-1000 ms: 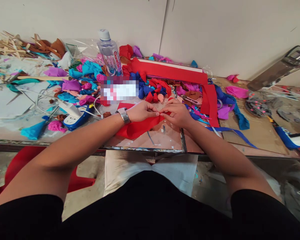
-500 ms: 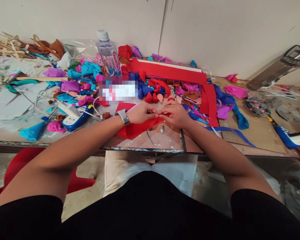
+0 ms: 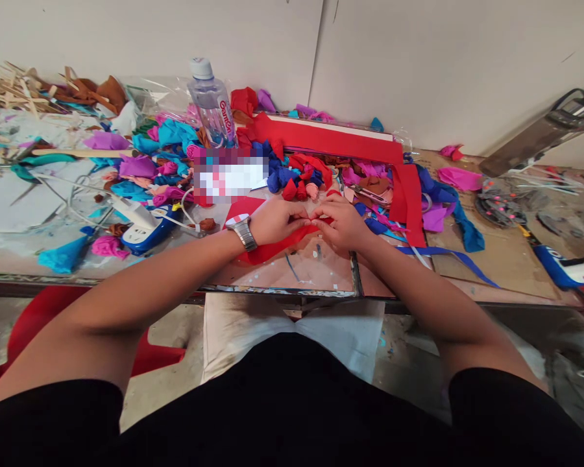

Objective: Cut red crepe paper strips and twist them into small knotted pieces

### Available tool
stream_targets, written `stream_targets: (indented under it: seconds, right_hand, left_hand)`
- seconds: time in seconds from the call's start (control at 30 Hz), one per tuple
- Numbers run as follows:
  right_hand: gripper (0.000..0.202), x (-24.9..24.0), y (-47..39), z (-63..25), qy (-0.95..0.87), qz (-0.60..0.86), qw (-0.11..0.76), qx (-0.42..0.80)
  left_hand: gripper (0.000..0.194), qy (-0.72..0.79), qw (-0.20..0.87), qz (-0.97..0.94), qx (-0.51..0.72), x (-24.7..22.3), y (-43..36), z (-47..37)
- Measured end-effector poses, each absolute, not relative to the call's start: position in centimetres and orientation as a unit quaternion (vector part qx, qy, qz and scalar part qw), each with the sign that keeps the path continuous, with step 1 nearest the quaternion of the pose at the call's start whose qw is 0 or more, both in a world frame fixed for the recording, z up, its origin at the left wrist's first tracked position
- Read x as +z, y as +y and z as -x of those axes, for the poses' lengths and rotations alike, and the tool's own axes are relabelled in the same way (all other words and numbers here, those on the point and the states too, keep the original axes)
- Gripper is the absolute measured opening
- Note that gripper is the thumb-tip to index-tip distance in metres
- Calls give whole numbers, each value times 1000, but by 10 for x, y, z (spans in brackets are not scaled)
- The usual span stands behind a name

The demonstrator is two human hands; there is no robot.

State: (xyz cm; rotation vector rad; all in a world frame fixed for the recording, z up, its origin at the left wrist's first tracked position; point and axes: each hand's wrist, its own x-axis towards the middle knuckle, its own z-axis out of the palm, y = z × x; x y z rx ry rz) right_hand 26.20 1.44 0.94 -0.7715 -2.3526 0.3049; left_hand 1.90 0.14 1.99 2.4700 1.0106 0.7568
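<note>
A red strip (image 3: 279,248) hangs in a loose curve beneath my hands over the near part of the table. My left hand (image 3: 283,222), with a metal watch at the wrist, pinches the strip between thumb and fingers. Touching it at the fingertips, my right hand (image 3: 338,222) is also closed on the red strip. The part between the fingertips is mostly hidden. Behind my hands lie small crumpled red and dark blue pieces (image 3: 283,179).
A clear bottle (image 3: 211,107) stands at the back beside a long red roll (image 3: 331,138). Left are a blue-and-white power strip (image 3: 148,230) and teal-handled pliers (image 3: 53,159). At right, a dark bottle (image 3: 525,139) leans on the wall and cardboard (image 3: 496,253) lies flat.
My left hand has shifted slightly to the right, and its wrist has turned a little. The red strip's hanging part is now less visible below my left wrist.
</note>
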Motion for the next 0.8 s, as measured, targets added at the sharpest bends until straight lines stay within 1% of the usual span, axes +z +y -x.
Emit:
stream_targets:
  seconds: [0.2,0.4,0.8]
  right_hand:
    - [35,9,15,-263,-898,291,308,115]
    - [16,9,15,-261,-895,288,323,109]
    - [13,8,13,-260,-890,314,302,132]
  left_hand:
    - [32,359,166,-878,270,20,0,-19]
    - [27,367,187,-871,267,18,1,-21]
    - [22,343,134,-893,260,21,0,-21]
